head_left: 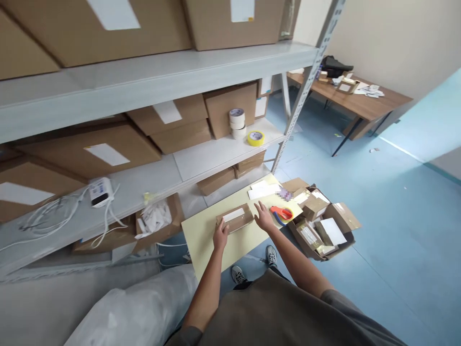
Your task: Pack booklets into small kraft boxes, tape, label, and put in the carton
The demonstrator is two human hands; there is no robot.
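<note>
A small brown carton (239, 222) with a white label on top lies on the pale yellow table (201, 240). My left hand (220, 234) rests at the carton's left end, its fingers touching the box near the label. Just off the carton's right end, my right hand (264, 217) is held with fingers spread and nothing in it. To the right of that hand sits an orange and blue tape dispenser (281, 214) with a yellow roll. White papers (262, 190) lie at the table's far side.
An open carton (313, 247) full of small boxes stands on the floor at the right. Metal shelving (201, 67) with large cartons and tape rolls (237, 123) rises ahead. A large grey bag (144, 307) is at lower left; a brown desk (360, 98) stands far right.
</note>
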